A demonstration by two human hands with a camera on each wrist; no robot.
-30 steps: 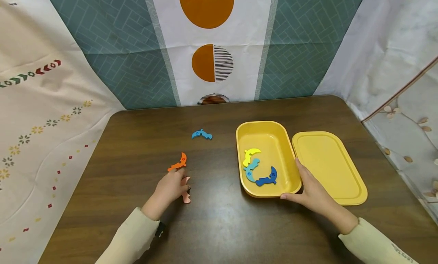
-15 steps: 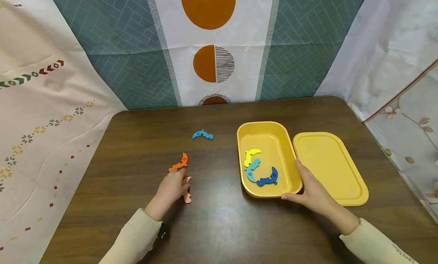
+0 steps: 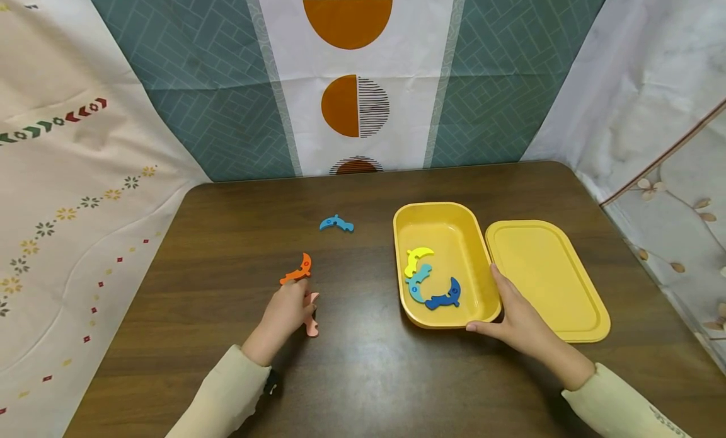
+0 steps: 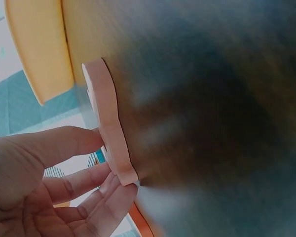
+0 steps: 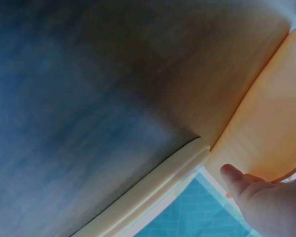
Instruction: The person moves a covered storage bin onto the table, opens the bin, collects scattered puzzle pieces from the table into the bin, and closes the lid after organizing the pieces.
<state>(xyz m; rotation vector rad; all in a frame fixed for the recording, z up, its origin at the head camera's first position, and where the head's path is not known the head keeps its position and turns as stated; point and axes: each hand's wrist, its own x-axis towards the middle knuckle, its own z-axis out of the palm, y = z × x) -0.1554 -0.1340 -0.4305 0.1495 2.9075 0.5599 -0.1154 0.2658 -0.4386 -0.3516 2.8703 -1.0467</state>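
Observation:
On the left part of the table, my left hand (image 3: 287, 304) pinches a flat, curved pink toy piece (image 3: 311, 324). The left wrist view shows the thumb against the pink piece's side and the fingertips at its near end; the piece rests on the table. Just beyond that hand lies a similar orange piece (image 3: 297, 270). My right hand (image 3: 517, 315) grips the near right corner of a yellow box (image 3: 442, 324), thumb on the near wall, fingers along the right side. Inside the box are a yellow piece (image 3: 415, 260), a teal piece (image 3: 416, 283) and a dark blue piece (image 3: 444, 295).
A light blue curved piece (image 3: 337, 223) lies farther back on the brown table (image 3: 363, 387). Flat beside the box on the right is a yellow lid (image 3: 544, 277). Patterned cloths hang behind the table and along both sides.
Both hands stay almost where they were, the left on the pink piece and the right at the box corner. The head view has shifted very slightly.

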